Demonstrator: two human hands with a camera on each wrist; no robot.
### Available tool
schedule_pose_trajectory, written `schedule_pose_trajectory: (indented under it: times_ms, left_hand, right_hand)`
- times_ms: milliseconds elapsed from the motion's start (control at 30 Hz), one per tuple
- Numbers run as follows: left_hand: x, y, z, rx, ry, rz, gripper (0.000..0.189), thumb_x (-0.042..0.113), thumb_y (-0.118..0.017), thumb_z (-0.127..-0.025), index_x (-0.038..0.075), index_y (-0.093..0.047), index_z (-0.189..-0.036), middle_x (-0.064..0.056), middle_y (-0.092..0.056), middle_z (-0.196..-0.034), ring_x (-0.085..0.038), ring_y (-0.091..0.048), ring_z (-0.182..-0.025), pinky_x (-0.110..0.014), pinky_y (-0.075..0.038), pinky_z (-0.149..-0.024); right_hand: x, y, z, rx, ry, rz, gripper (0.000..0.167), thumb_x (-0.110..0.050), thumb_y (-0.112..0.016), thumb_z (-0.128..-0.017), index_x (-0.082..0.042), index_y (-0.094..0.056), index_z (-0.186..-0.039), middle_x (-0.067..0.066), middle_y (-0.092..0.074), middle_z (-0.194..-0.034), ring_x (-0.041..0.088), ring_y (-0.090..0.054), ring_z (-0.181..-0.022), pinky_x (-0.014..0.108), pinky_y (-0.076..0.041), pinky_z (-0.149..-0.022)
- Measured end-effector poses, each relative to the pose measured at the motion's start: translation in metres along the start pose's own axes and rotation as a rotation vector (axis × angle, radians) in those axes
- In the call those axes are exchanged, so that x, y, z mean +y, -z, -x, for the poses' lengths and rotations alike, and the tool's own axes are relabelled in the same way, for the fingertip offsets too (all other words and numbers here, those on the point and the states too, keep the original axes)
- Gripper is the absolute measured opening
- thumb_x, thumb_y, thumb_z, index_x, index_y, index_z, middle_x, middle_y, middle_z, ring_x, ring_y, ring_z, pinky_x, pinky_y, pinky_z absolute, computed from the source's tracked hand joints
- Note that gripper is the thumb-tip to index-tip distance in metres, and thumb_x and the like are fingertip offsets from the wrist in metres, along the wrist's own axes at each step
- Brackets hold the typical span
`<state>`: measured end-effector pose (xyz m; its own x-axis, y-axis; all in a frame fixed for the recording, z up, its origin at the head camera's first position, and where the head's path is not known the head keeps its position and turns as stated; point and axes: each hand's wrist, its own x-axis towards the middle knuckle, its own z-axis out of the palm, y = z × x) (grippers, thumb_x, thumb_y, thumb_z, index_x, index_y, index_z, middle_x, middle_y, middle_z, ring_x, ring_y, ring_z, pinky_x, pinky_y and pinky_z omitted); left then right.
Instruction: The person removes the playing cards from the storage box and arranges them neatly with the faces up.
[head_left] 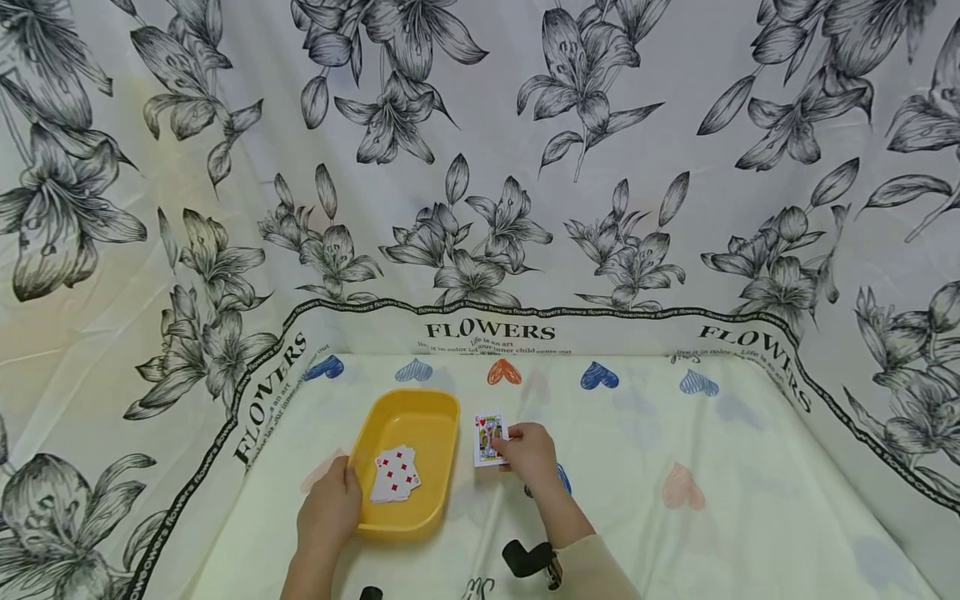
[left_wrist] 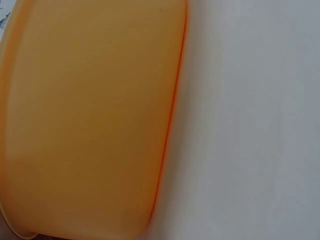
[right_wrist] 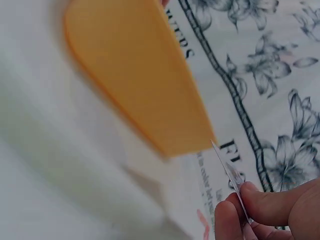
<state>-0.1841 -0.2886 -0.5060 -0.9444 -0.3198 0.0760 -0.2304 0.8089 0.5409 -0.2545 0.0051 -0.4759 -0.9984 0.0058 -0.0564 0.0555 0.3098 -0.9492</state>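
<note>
"What are your hands holding?"
"My right hand [head_left: 531, 457] pinches a king of hearts [head_left: 487, 432], lower centre; my left hand [head_left: 328, 504] grips the yellow tray [head_left: 427, 433], lower left of centre, playing cards [head_left: 395, 477] inside."

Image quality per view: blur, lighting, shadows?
Head: bright, yellow tray and held card clear enough to read the card's king; left wrist: dim, soft shadow on the pale cloth beside the tray; right wrist: dim, tray edge and nearby cloth blurred, right hand sharper.
</note>
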Motion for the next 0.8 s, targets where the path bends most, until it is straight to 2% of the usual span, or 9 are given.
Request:
schedule_pose_trajectory:
  times_ms: [167,333,500,633,800]
  left_hand:
    - [0.001,0.002,0.0,0.004,-0.001,0.0,0.043,0.019,-0.036,-0.108,-0.009,-0.052,-0.136,-0.031,-0.065,-0.121,-0.04,-0.067,-0.089,-0.064,-0.05,-0.082]
    - [0.0,0.002,-0.001,0.002,-0.002,0.0,0.043,0.019,-0.036,-0.108,-0.009,-0.052,-0.136,-0.031,-0.064,-0.122,-0.045,-0.067,-0.095,-0.065,-0.05,-0.083]
    - [-0.002,0.001,-0.001,0.0,0.002,0.003,0.045,0.02,-0.035,-0.108,-0.009,-0.051,-0.138,-0.032,-0.063,-0.125,-0.05,-0.066,-0.102,-0.066,-0.049,-0.084]
    - [-0.001,0.001,0.0,-0.009,0.005,0.013,0.044,0.02,-0.036,-0.108,-0.009,-0.052,-0.137,-0.031,-0.064,-0.124,-0.047,-0.066,-0.099,-0.065,-0.049,-0.084]
    - [0.0,0.001,0.001,-0.009,0.003,0.018,0.044,0.02,-0.035,-0.108,-0.008,-0.052,-0.137,-0.031,-0.064,-0.125,-0.045,-0.067,-0.098,-0.065,-0.049,-0.084]
  right_hand:
    - [0.023,0.01,-0.005,0.019,-0.038,0.071,0.025,-0.006,-0.078,-0.089,0.013,-0.068,-0.103,0.013,-0.067,-0.081,0.016,-0.066,-0.057,0.029,-0.057,-0.055]
    - [0.043,0.014,-0.009,0.025,-0.066,0.098,0.025,-0.008,-0.078,-0.089,0.012,-0.068,-0.101,0.011,-0.067,-0.078,0.016,-0.067,-0.055,0.029,-0.056,-0.054]
    - [0.053,0.013,-0.011,0.035,-0.108,0.078,0.027,-0.006,-0.08,-0.087,0.012,-0.065,-0.1,0.013,-0.066,-0.076,0.014,-0.066,-0.051,0.028,-0.055,-0.051]
    - [0.058,0.011,-0.012,0.062,-0.14,0.087,0.03,-0.006,-0.083,-0.083,0.01,-0.064,-0.098,0.013,-0.064,-0.077,0.013,-0.065,-0.048,0.026,-0.054,-0.05]
    - [0.057,0.01,-0.012,0.094,-0.116,0.146,0.028,-0.007,-0.085,-0.081,0.007,-0.063,-0.091,0.012,-0.063,-0.074,0.013,-0.064,-0.046,0.025,-0.052,-0.047]
